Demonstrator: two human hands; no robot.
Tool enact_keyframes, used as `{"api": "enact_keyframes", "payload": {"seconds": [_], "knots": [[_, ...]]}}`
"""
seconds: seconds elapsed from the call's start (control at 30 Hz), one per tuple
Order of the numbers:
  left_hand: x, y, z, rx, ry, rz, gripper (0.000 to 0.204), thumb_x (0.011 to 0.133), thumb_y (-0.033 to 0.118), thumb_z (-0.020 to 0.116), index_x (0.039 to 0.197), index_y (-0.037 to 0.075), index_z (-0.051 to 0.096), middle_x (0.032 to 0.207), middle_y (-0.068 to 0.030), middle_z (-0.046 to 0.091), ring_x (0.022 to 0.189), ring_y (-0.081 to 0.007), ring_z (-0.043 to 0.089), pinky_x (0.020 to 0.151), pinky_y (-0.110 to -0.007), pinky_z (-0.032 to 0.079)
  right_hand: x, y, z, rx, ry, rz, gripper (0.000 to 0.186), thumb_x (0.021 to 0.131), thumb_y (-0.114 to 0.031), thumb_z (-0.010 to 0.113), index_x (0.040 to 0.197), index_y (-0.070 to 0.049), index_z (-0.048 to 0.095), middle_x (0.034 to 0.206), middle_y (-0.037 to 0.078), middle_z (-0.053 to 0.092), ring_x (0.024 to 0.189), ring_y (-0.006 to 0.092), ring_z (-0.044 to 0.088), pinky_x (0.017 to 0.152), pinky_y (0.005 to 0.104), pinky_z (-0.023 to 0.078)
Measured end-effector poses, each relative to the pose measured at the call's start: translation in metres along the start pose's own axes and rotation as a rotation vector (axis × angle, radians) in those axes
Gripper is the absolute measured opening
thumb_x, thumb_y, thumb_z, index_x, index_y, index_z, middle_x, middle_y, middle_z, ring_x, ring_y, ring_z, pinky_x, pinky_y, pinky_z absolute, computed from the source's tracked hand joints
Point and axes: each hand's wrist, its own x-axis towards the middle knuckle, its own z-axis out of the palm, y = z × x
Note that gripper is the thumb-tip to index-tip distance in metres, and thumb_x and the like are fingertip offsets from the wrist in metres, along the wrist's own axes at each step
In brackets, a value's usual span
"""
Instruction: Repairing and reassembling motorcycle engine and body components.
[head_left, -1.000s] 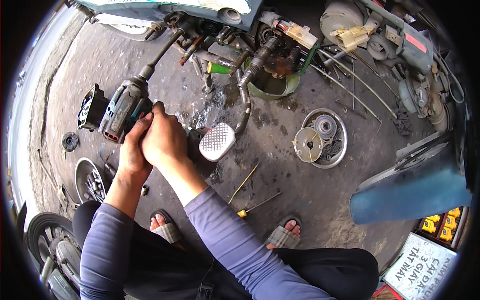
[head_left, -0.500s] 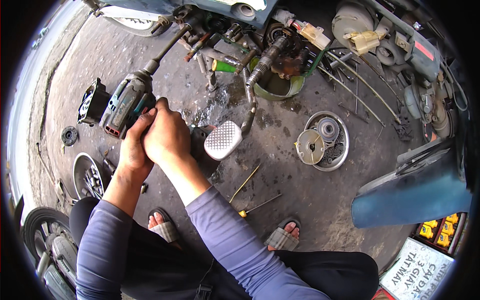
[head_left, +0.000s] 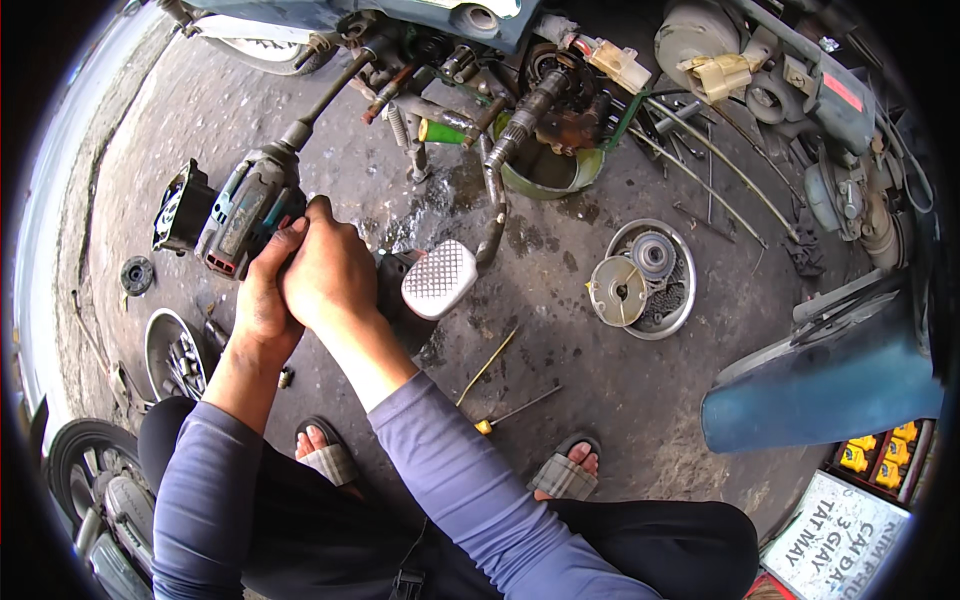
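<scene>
**Teal driver on the bike's underside, two-hand grip**

Head view. Teal-and-black cordless impact driver sits in both hands, well left of the white ribbed brake pedal, which serves as landmark. Left hand is wrapped shut around the driver's grip from below. Right hand is closed over the left and the back of the tool, fingers fully curled. Long extension shaft runs from the driver's nose up and away from the pedal toward the motorbike's underside; its tip is hidden among the parts, so I cannot tell what it seats on.

Beyond the pedal, up and right: green bowl under the engine. Right of the pedal: round metal tray holding clutch parts. Below the pedal: yellow-handled screwdriver on stained concrete, near the sandalled feet. Far left of the pedal: second pan of small parts.

Judgement on doing this well: keep driver body and shaft in one straight line, press squarely along that line, brace elbows, feed the trigger in short bursts so the socket does not slip off.
</scene>
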Motion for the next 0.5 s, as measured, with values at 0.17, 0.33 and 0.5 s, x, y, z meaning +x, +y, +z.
{"api": "enact_keyframes", "payload": {"seconds": [0.17,0.33,0.5], "knots": [[0.0003,0.0003,-0.0012,-0.009,-0.021,0.005,0.029,0.090,0.027,0.065,0.114,0.010,0.061,0.104,-0.0024,0.066,0.095,-0.0160,0.061,0.087,-0.032,0.048,-0.0001,-0.0013,-0.0005,0.000,-0.007,-0.002,0.024,0.091,-0.021,0.053,0.104,-0.001,0.052,0.088,0.031,0.066,0.089,0.0486,0.065,0.078,0.0553,0.052],[0.0006,0.0000,-0.0002,-0.009,-0.013,0.003,0.028,0.090,0.026,0.065,0.113,0.010,0.061,0.104,-0.0022,0.066,0.095,-0.0161,0.062,0.087,-0.033,0.049,0.0004,0.0000,-0.0005,0.005,-0.006,-0.008,0.024,0.091,-0.021,0.054,0.103,0.000,0.053,0.088,0.031,0.066,0.089,0.0486,0.065,0.079,0.0548,0.052],[0.0016,-0.0008,-0.0010,-0.006,-0.005,0.000,0.029,0.090,0.026,0.064,0.114,0.010,0.061,0.103,-0.0028,0.066,0.095,-0.0163,0.062,0.087,-0.033,0.049,0.0007,0.0006,0.0002,0.006,-0.006,-0.005,0.024,0.090,-0.021,0.054,0.103,0.000,0.053,0.089,0.031,0.066,0.090,0.0485,0.065,0.079,0.0547,0.052]]}}
